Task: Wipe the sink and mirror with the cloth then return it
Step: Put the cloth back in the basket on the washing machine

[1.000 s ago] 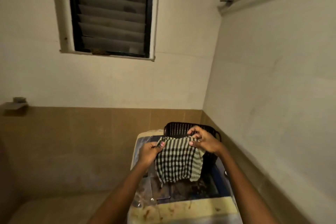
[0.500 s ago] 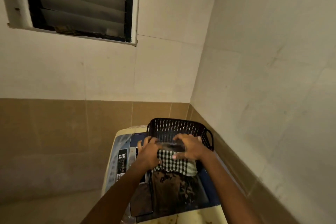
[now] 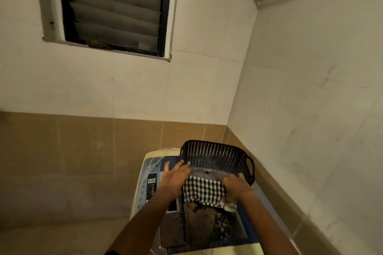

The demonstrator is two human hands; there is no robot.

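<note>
**Operator:** Head view: where is the cloth?

**Manual:** The black-and-white checked cloth (image 3: 204, 191) is draped over the near rim of the black perforated plastic basket (image 3: 215, 157), which sits on the cream top-loading washing machine (image 3: 145, 188). Your left hand (image 3: 175, 180) rests flat, fingers spread, gripping nothing. Your right hand (image 3: 237, 189) is curled over the cloth's right edge; a closed grip cannot be confirmed. Spread the cloth evenly so it cannot slide off, then release.

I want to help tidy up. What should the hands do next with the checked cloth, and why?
Probably let go and draw both hands back. The cloth already hangs over the near rim of the basket, with the left hand and right hand at its two sides, so returning it looks nearly done.
</note>
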